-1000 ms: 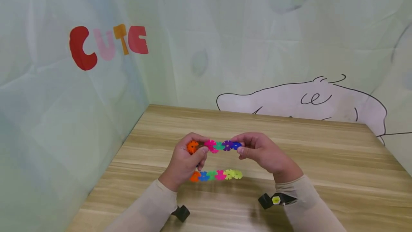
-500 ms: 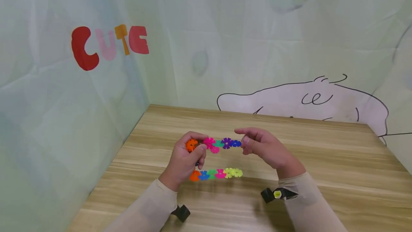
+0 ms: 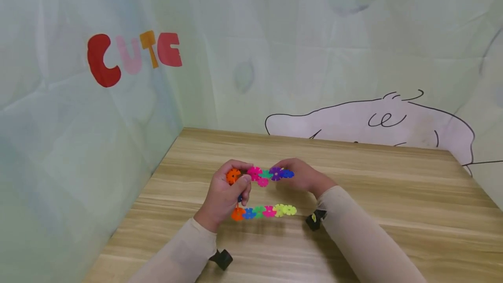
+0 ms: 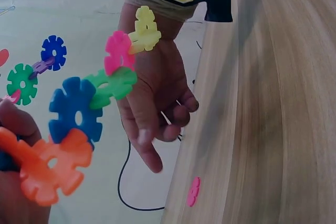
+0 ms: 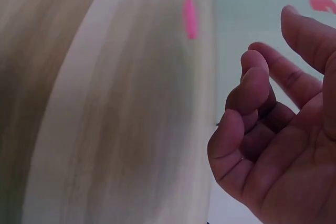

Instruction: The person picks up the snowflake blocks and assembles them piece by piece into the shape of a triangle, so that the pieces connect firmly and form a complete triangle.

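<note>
My left hand (image 3: 225,198) pinches a linked string of coloured plastic snowflake discs, held above the table. Its upper row ends in a blue disc (image 3: 288,174); a lower row ends in a yellow disc (image 3: 290,210). An orange disc (image 4: 55,166) and a blue disc (image 4: 77,111) show close up in the left wrist view. My right hand (image 3: 304,179) is beyond the upper row, partly hidden by it. In the right wrist view its fingers are loosely bent and hold nothing. A loose pink disc (image 4: 194,191) lies on the table ahead of the right hand.
The wood-grain table (image 3: 188,160) meets a pale fabric wall (image 3: 220,91) at its back and left. Red, pink and orange letters (image 3: 103,60) mark the left wall. Black camera mounts (image 3: 223,259) hang below both wrists.
My right hand has let go of the upper row's blue end, drawn back to the right, then moved left behind that row. The left hand keeps its hold, nearly still.
</note>
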`<state>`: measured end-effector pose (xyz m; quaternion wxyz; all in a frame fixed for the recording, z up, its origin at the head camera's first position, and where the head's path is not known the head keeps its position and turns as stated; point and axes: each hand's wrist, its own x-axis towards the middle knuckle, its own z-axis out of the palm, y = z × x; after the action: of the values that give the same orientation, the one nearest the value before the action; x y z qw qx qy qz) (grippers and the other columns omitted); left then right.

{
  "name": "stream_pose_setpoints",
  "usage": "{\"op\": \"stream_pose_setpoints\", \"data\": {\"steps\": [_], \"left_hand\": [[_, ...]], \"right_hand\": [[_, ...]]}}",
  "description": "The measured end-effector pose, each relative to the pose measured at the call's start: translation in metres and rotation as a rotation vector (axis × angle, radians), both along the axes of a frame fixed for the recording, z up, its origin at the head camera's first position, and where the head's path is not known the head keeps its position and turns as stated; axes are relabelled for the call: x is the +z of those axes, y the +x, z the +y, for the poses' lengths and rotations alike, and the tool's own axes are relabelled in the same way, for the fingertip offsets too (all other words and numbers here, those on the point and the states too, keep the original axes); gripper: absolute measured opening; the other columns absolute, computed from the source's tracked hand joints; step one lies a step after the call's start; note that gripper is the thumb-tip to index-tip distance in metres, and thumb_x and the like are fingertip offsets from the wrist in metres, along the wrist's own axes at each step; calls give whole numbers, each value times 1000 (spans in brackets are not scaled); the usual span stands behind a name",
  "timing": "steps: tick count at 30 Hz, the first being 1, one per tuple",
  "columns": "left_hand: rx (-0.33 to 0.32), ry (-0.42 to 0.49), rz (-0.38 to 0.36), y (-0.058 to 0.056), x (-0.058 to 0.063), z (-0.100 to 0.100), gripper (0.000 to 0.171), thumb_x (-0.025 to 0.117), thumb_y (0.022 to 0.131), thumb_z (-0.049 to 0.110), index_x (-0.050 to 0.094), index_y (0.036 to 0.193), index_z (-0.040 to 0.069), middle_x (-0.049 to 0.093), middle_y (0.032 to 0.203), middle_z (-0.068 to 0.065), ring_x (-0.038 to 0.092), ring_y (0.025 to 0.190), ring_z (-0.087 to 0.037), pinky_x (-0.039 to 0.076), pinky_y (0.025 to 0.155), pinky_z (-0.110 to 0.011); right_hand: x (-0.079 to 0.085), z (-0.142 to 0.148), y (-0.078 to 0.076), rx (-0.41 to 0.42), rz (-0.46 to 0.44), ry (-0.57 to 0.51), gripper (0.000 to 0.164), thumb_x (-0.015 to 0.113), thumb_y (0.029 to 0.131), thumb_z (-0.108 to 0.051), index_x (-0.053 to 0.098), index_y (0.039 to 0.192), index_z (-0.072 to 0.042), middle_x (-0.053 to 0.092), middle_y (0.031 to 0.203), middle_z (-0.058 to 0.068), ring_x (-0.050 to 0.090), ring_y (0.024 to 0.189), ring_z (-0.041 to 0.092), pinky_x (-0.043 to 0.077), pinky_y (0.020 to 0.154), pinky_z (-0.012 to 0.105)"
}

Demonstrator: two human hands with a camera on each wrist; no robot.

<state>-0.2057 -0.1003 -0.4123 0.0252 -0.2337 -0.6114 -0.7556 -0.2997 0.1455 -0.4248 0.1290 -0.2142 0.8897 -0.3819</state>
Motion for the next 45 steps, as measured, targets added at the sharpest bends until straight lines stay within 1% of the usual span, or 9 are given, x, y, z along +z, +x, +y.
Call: {"op": "stream_pose_setpoints", "data": {"steps": [3,11,14,21,25,29,33,39,45], "left_hand": [[-1,-2,-2,0,-1,0,24,57,105,1,54,125,-11,56,72,-1,53,60,-9,55,54,-22],[6,-10,-24,0,1,0,24,57,106,4,55,127,-7,56,72,-1,54,61,-10,55,55,-21],[10,-12,-25,0,2,0,24,57,106,4,55,127,-7,56,72,-2,54,61,-10,55,55,-21],[17,-33,-23,0,2,0,25,56,105,2,54,127,-8,54,73,-2,52,61,-10,54,54,-21],[19,-32,-25,0,2,0,25,56,105,2,54,128,-8,54,73,-2,52,60,-10,54,54,-21],[16,-30,-26,0,1,-1,25,56,105,2,54,128,-9,54,72,-2,53,60,-10,55,55,-21],[22,-24,-25,0,0,-2,24,57,106,2,54,127,-9,55,72,-2,53,60,-10,55,55,-22],[50,-30,-22,-1,2,-2,24,57,107,5,54,127,-8,56,73,-3,54,60,-9,55,54,-22],[86,-48,-48,0,4,-4,24,58,107,8,55,128,-5,56,74,-4,54,61,-10,55,55,-21]], "right_hand": [[-2,-5,-2,15,-33,50,32,76,95,-24,74,126,-15,73,124,3,64,121,27,47,112,54],[-1,-14,0,1,-114,230,67,75,95,-46,57,149,-12,60,150,9,51,144,34,37,122,55],[-2,-19,1,-16,-119,248,62,77,93,-43,60,145,-13,64,142,6,57,137,30,41,119,52],[-2,-23,2,4,-94,204,32,78,94,-24,73,125,-18,71,124,-2,63,120,23,44,115,51],[0,-23,4,27,-118,235,15,77,95,-23,73,108,-18,69,103,-2,62,99,20,50,100,47],[0,-22,6,34,-150,253,13,80,91,-22,69,95,-16,66,91,2,59,87,22,49,83,41],[-3,-19,8,49,-121,253,15,81,89,-21,67,91,-15,64,87,2,58,84,21,49,79,39],[5,-4,14,48,-19,174,15,80,91,-17,69,102,-17,64,71,-3,55,68,14,48,68,32],[33,18,36,-5,17,-109,22,76,95,-8,67,115,-8,60,75,0,50,65,15,45,60,29]]}}
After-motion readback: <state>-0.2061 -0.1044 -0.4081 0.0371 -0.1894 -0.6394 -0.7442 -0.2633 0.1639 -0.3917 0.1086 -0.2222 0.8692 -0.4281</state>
